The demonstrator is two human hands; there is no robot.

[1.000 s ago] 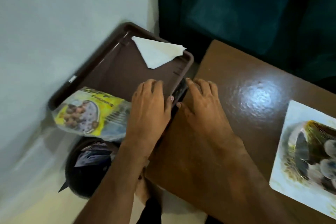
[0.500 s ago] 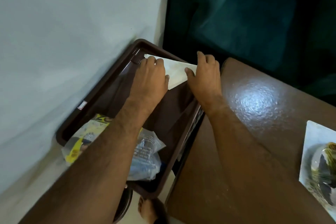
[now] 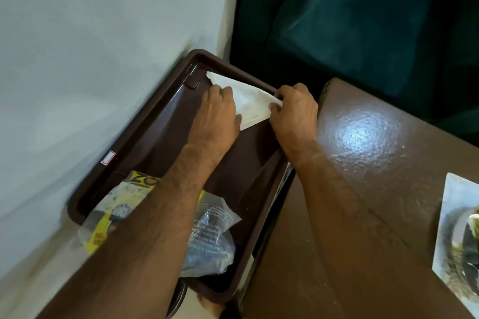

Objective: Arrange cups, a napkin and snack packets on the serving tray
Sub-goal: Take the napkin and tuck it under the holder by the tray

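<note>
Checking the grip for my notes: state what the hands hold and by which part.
The white napkin: right hand pinches its right corner, and left hand rests on its left edge, inside the brown tray.

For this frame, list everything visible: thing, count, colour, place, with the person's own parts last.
Plastic serving tray: one, dark brown, beside the white wall.
Folded paper napkin: one, white, far end of tray.
Snack packet: one, yellow and clear, near end of tray, partly under the left forearm.
Wooden table: one, glossy brown, right of tray.
Printed mat: one, white-edged, right table edge.
Sofa: one, dark teal, behind.
Left hand: on the napkin.
Right hand: fingers pinching the napkin's edge.
</note>
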